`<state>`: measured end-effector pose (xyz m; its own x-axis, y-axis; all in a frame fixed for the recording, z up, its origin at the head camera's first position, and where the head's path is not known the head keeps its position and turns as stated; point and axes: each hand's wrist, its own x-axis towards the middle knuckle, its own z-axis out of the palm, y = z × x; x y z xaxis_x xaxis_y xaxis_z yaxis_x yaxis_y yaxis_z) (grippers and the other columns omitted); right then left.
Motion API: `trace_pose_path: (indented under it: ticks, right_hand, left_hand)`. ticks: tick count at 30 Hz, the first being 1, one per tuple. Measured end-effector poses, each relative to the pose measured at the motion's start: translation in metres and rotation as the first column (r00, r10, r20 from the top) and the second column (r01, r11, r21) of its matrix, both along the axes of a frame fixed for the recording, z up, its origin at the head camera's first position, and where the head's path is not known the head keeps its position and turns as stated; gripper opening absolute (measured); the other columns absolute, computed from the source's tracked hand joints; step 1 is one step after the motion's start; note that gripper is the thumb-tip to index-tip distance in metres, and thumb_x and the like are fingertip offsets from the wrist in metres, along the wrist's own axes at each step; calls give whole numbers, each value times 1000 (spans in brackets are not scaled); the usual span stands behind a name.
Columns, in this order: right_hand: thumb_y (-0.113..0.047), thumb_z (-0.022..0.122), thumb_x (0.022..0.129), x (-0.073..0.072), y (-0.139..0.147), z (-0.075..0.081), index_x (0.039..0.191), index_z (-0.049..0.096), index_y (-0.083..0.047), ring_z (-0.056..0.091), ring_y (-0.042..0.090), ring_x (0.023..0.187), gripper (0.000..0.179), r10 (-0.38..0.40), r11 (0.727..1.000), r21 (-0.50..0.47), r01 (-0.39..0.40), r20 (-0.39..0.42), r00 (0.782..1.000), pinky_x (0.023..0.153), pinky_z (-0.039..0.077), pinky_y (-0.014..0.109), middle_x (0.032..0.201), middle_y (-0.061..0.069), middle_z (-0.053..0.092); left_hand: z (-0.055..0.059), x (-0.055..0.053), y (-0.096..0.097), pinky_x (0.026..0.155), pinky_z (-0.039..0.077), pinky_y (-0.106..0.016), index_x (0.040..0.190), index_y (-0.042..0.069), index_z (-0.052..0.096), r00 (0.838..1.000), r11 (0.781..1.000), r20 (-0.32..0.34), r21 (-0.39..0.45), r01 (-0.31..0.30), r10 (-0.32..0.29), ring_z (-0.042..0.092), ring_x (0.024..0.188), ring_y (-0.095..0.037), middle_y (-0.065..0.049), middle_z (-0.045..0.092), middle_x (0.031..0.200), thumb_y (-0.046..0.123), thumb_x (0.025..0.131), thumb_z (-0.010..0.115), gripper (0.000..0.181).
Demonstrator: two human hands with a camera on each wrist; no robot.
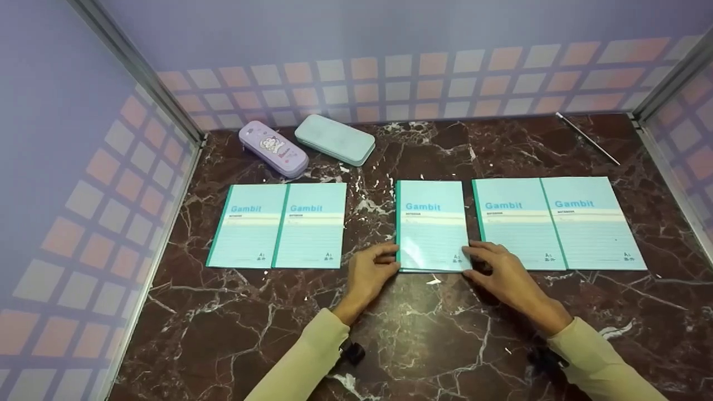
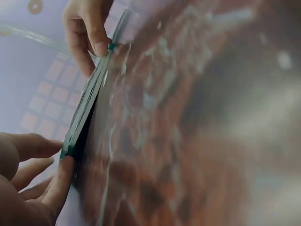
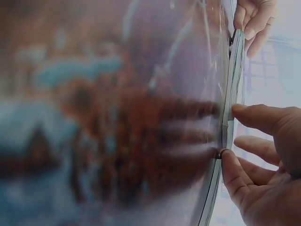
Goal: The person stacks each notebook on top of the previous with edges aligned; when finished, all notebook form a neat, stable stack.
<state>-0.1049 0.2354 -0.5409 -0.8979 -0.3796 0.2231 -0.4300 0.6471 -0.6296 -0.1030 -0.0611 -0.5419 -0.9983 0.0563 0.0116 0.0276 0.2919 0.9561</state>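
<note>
In the head view a light blue Gambit notebook (image 1: 432, 234) with a green spine lies between my two hands. My left hand (image 1: 369, 274) holds its lower left edge, thumb and fingers at the spine. My right hand (image 1: 504, 274) grips the lower right edge and corner from the other side. Seen edge-on in the left wrist view, the notebook (image 2: 89, 101) shows several thin layers; my left hand (image 2: 33, 176) pinches its near green corner. My right hand (image 3: 265, 160) has thumb and finger on the edge in the right wrist view.
Two matching notebooks (image 1: 278, 239) lie side by side on the left, two more notebooks (image 1: 557, 239) on the right. Behind are a purple pencil case (image 1: 273, 147), a pale green case (image 1: 334, 139) and, far right, a thin pen (image 1: 587, 139). Partition walls (image 1: 390, 33) enclose the dark marbled table (image 1: 412, 334).
</note>
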Motion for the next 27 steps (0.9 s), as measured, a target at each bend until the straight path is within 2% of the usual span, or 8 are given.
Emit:
trace_pose_path:
  ticks: [6,11,13,17,21,24,27]
  right_hand:
    - [4,89,82,-1,3,1,129,72,8,65,48,115,50,40,999,35,-38,-55,998,98,54,61,135,29,66]
    - [5,90,81,-4,6,1,128,73,7,67,46,111,51,55,998,42,-52,-78,995,95,56,59,134,27,67]
    - [5,90,81,-5,7,1,128,73,7,67,45,109,50,59,997,47,-56,-78,995,92,58,57,134,27,68]
    - [5,89,83,-5,7,2,128,73,7,68,41,105,48,66,996,66,-62,-72,995,87,60,54,134,26,68]
    - [5,88,83,-5,6,2,127,74,6,68,38,100,47,71,995,79,-65,-78,994,83,61,52,133,25,68]
    - [5,88,82,-6,6,2,126,73,7,68,38,99,47,76,994,83,-69,-93,993,81,61,52,132,27,68]
    - [7,88,80,-6,5,2,125,74,8,68,38,97,47,83,993,88,-73,-114,990,79,62,50,131,28,68]
  left_hand:
    - [3,-1,-1,77,62,-23,122,-3,78,993,985,-61,-143,95,-104,78,92,-25,-17,74,127,-9,87,82,36]
    - [3,-2,-1,75,61,-20,120,-4,78,978,956,-135,-266,121,-161,78,89,-24,-18,73,129,-13,84,81,37]
    - [3,-2,-1,75,61,-20,119,-5,78,968,947,-170,-296,128,-184,78,88,-25,-19,74,124,-14,83,80,37]
    - [2,-3,0,77,62,-23,117,-6,78,944,930,-244,-343,130,-221,78,91,-27,-20,76,115,-15,82,80,36]
    - [0,-3,0,77,63,-26,113,-6,79,915,910,-322,-402,101,-243,78,90,-26,-18,78,109,-16,79,80,36]
    - [-1,-4,-1,76,64,-28,112,-5,80,899,895,-353,-437,86,-258,78,88,-26,-16,79,105,-15,77,81,36]
    - [-1,-4,-1,77,64,-31,112,-4,80,891,880,-361,-467,81,-274,78,88,-27,-15,79,104,-13,76,83,37]
